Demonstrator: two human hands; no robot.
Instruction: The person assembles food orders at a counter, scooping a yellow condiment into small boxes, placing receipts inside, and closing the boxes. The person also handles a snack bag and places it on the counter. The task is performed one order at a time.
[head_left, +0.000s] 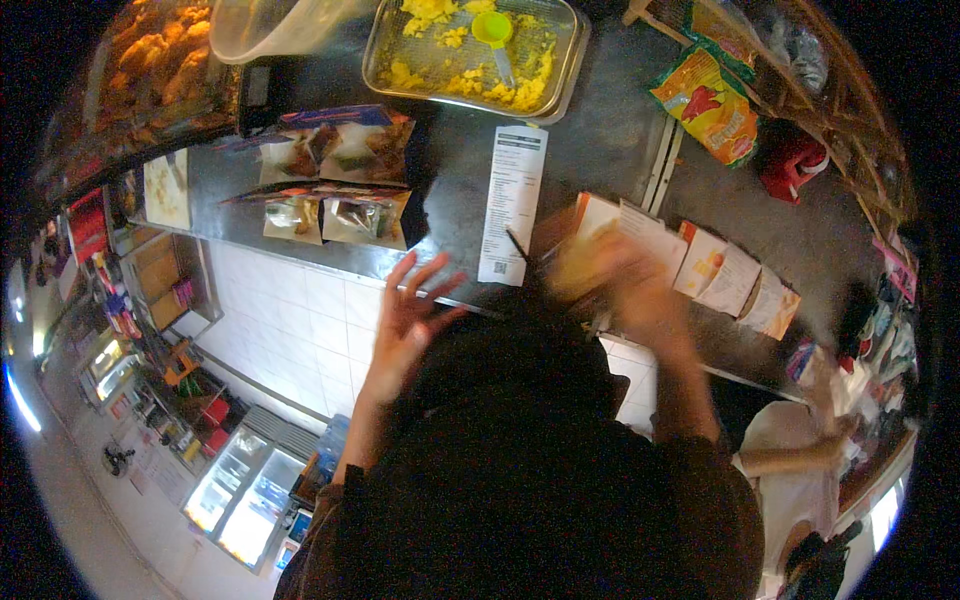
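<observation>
Empty and with its fingers spread, my left hand is over the near edge of the metal counter. Motion blurs my right hand, which is beside a yellowish blurred shape; whether it grips this cannot be told. Close to that hand, printed paper packets lie in an overlapping row. A long printed slip rests between my hands, with a thin dark stick across its lower part. Filled paper bags stand in two rows to the left.
A metal tray at the back holds crumbled yellow food and a lime-green scoop. Beside it are a translucent tub and a display case of fried food. An orange-green packet lies right. Another person stands at lower right.
</observation>
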